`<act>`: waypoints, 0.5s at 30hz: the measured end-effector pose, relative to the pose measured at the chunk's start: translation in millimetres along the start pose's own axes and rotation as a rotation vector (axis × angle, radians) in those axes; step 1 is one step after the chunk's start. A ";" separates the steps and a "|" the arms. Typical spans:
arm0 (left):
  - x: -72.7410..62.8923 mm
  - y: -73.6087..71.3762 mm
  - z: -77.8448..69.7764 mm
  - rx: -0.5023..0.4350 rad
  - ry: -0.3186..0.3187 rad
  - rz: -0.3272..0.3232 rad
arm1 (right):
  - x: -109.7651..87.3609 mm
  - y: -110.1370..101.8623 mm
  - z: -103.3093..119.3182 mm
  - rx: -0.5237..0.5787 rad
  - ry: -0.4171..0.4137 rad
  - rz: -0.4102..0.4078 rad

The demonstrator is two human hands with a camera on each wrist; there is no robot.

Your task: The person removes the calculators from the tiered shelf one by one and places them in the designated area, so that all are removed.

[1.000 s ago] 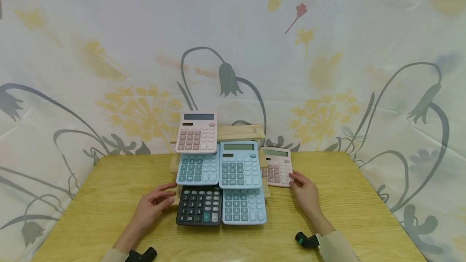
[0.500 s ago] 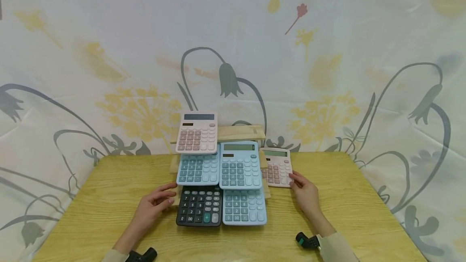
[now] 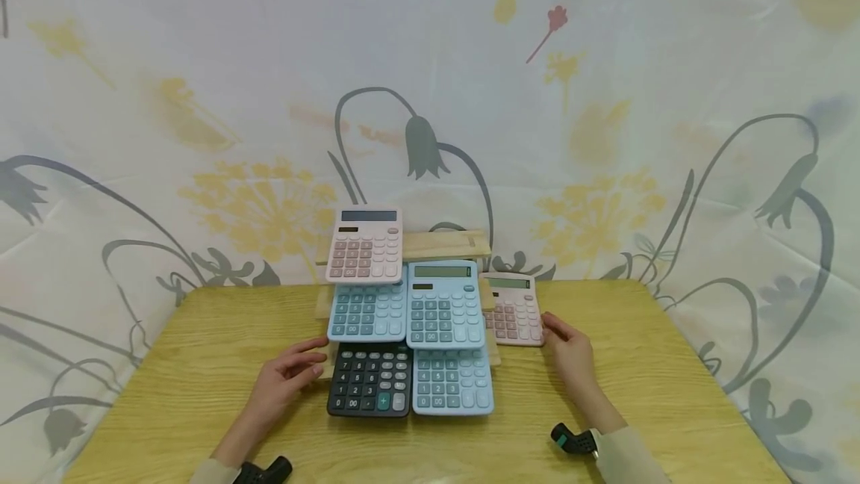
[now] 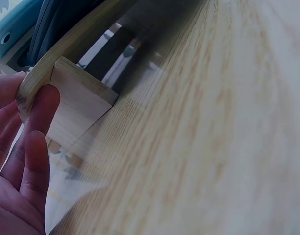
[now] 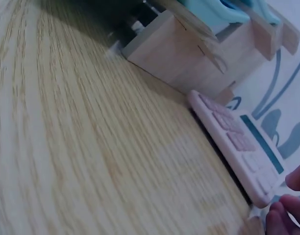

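Note:
A tiered wooden stand (image 3: 446, 245) bears several calculators in steps. My left hand (image 3: 285, 379) pinches the end of one of its boards (image 4: 35, 83) between thumb and fingers, left of the black calculator (image 3: 369, 383). At the stand's right, a pink calculator (image 3: 513, 312) lies on the table, its left edge partly hidden behind the stand. Just off its right edge is my right hand (image 3: 571, 357), fingers loosely bent and holding nothing. In the right wrist view, a small gap shows between these fingertips (image 5: 287, 205) and the calculator's corner.
Another pink calculator (image 3: 365, 245) rests on the top tier, left side. Blue calculators (image 3: 443, 305) fill the middle tier and the lower right spot. The wooden table (image 3: 201, 364) ends at a flowered cloth backdrop (image 3: 605, 95).
My right hand has moved a little to the right, its fingers coming off the pink calculator's edge. The left hand and the calculators on the stand stay as they were.

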State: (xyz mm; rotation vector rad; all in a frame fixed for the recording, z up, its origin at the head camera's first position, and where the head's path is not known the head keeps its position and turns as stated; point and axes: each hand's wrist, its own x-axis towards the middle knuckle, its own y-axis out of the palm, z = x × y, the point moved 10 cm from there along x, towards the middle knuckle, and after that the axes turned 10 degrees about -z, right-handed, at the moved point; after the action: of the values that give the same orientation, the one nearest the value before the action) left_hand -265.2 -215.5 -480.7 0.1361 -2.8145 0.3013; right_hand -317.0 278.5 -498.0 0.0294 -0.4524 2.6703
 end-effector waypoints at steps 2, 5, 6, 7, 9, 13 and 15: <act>0.4 0.5 -0.5 -0.005 0.006 -0.003 | -0.6 -1.4 2.7 0.004 0.014 0.005; 1.1 0.3 -2.0 -0.019 0.019 -0.009 | -1.0 -3.3 10.2 -0.009 0.009 -0.002; 1.2 0.2 -2.3 -0.023 0.021 -0.010 | -1.1 -3.7 13.7 -0.003 0.007 -0.005; 1.3 0.3 -2.5 -0.026 0.023 -0.010 | -0.8 -4.2 17.5 0.004 0.006 -0.009; 1.3 0.5 -2.4 -0.030 0.020 -0.008 | 0.0 -5.1 26.4 0.029 -0.002 -0.016; 0.5 0.2 -0.2 -0.017 -0.006 -0.015 | 0.3 -4.2 45.2 0.076 0.000 -0.002; 0.3 -0.3 1.1 -0.004 -0.014 -0.018 | -0.8 -2.7 54.3 0.093 0.002 0.014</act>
State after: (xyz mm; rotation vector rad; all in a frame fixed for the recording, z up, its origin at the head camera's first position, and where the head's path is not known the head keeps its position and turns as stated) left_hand -265.8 -216.0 -481.6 0.1637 -2.8258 0.2914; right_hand -317.9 263.2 -445.9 0.0519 -0.3294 2.7032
